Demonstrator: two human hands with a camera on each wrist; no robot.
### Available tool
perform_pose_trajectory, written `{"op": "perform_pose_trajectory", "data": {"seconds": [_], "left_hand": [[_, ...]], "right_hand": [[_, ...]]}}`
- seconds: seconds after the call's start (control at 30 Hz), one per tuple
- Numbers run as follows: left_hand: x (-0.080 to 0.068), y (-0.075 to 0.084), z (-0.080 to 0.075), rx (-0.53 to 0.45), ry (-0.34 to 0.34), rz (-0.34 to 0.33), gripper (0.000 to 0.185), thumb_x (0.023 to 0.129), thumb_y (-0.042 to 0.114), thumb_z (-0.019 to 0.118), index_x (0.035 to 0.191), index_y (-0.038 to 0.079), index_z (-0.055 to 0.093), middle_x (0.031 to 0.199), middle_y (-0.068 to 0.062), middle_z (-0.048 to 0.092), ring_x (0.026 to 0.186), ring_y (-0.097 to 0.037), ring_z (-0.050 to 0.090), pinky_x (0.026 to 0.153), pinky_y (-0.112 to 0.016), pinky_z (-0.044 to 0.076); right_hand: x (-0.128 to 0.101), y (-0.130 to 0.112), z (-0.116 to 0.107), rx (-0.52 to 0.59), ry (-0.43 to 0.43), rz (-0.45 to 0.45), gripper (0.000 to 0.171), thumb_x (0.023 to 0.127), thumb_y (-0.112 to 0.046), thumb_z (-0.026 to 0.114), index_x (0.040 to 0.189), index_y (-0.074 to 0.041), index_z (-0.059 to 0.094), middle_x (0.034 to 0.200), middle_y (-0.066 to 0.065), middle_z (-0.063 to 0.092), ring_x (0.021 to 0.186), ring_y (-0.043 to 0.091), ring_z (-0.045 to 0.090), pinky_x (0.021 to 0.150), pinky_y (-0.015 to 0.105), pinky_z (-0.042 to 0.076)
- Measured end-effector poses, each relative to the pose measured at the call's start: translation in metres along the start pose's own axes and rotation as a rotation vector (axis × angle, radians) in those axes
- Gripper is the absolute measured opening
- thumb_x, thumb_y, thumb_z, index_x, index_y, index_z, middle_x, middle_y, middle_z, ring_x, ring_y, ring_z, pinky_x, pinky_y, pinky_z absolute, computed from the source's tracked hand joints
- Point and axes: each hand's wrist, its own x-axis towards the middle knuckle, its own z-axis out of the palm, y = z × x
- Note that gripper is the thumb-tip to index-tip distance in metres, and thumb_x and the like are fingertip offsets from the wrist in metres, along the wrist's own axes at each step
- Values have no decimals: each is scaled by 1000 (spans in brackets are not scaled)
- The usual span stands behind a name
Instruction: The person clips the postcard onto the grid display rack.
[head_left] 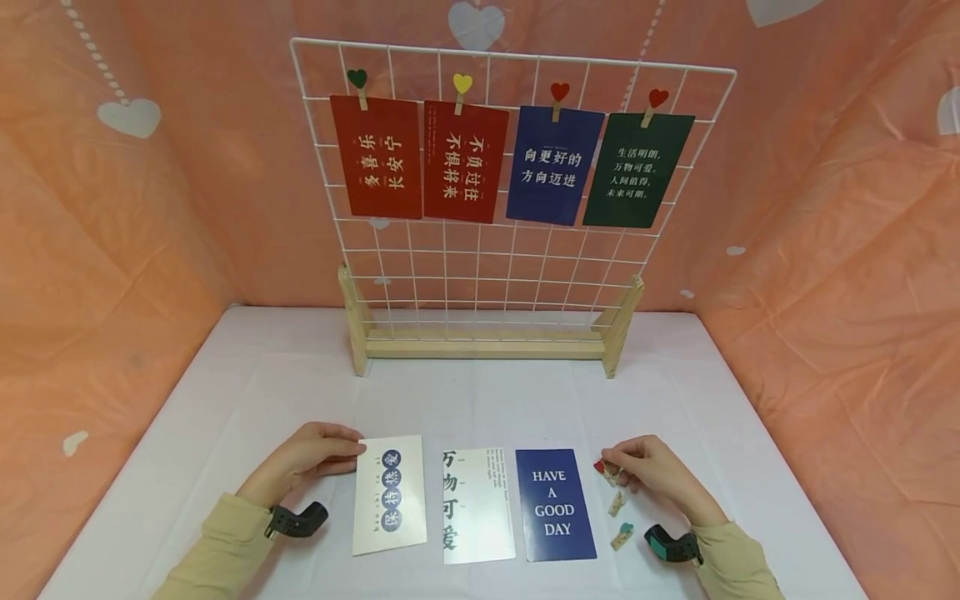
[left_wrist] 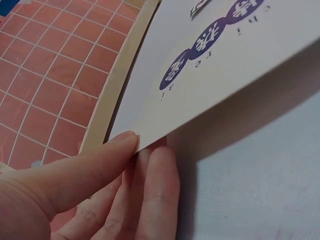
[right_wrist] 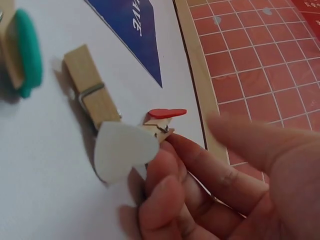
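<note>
Near the front edge of the surface [head_left: 225,400], the left hand [head_left: 311,458] pinches the top left corner of the white card with blue circles [head_left: 388,493]. The left wrist view shows the thumb [left_wrist: 75,170] on top and fingers beneath, so that corner is lifted. To raise the card cleanly, the pinch should stay close to the corner, and the card should come up without dragging against the white card with large characters [head_left: 477,505] just beside it.

To the right of the blue "HAVE A GOOD DAY" card [head_left: 555,503], the right hand [head_left: 652,471] closes its fingertips on the red-heart peg [head_left: 604,470]. The white-heart peg [right_wrist: 107,135] and the teal-heart peg [head_left: 622,535] lie just beside it. Holding the peg by its tail ends would let the jaws open.

Toward the far edge stands the wire grid [head_left: 495,275] in its wooden base [head_left: 483,343], with four cards clipped along its top row; the lower rows are free.
</note>
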Motion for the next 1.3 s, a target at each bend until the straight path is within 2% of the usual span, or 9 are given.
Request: {"op": "perform_pose_trajectory", "data": {"seconds": [0.13, 0.3, 0.4, 0.57, 0.7, 0.93, 1.17, 1.3], "left_hand": [[-2, 0, 0, 12, 7, -4, 36, 85, 3, 70, 112, -16, 57, 92, -13, 68, 81, -19, 68, 76, -32, 57], [-2, 0, -1, -3, -43, 15, 34, 87, 4, 68, 112, -16, 56, 92, -13, 68, 80, -19, 68, 75, -32, 57], [-2, -1, -2, -35, -93, 29, 33, 89, 4, 66, 112, -16, 55, 92, -13, 68, 80, -19, 68, 76, -32, 57], [0, -1, -6, -93, -141, 52, 36, 89, 3, 65, 115, -18, 51, 94, -13, 66, 83, -20, 68, 79, -34, 56], [1, 2, -10, -102, -127, 64, 40, 90, 3, 64, 119, -20, 48, 96, -15, 66, 85, -22, 68, 80, -35, 56], [-1, 13, -17, -108, -38, 83, 44, 91, 8, 64, 123, -17, 47, 99, -16, 67, 85, -20, 67, 79, -35, 56], [-5, 19, -21, -119, -57, 156, 43, 93, 12, 63, 122, -16, 47, 103, -14, 65, 90, -19, 65, 84, -34, 55], [-2, 22, -17, -126, -23, 160, 46, 93, 11, 63, 124, -18, 44, 103, -16, 65, 89, -19, 67, 84, -35, 55]], "right_hand": [[1, 0, 4, -78, 48, -22, 24, 85, -23, 73, 90, 0, 72, 67, 4, 63, 55, 12, 53, 47, 23, 48], [1, -1, 8, -131, 87, -43, 17, 81, -18, 77, 84, -2, 72, 62, 2, 60, 51, 10, 49, 45, 22, 44], [2, -1, 8, -114, 83, -25, 17, 82, -18, 76, 85, -2, 72, 62, 2, 60, 52, 11, 49, 45, 22, 43], [4, -1, 5, -13, 56, 31, 21, 86, -20, 72, 91, 0, 69, 69, 3, 61, 60, 14, 52, 49, 23, 45], [7, 0, 0, 50, 30, 54, 25, 90, -22, 68, 97, 2, 67, 76, 5, 63, 69, 16, 55, 53, 24, 47], [15, 2, -5, 149, -6, 25, 32, 92, -22, 65, 103, 8, 64, 82, 9, 63, 73, 17, 57, 60, 24, 50], [21, -3, -6, 188, -4, 19, 36, 93, -23, 64, 108, 9, 63, 89, 9, 66, 77, 16, 58, 67, 25, 52], [25, -11, -6, 195, -16, 11, 40, 93, -25, 65, 114, 10, 61, 100, 14, 67, 84, 16, 59, 74, 26, 54]]}}
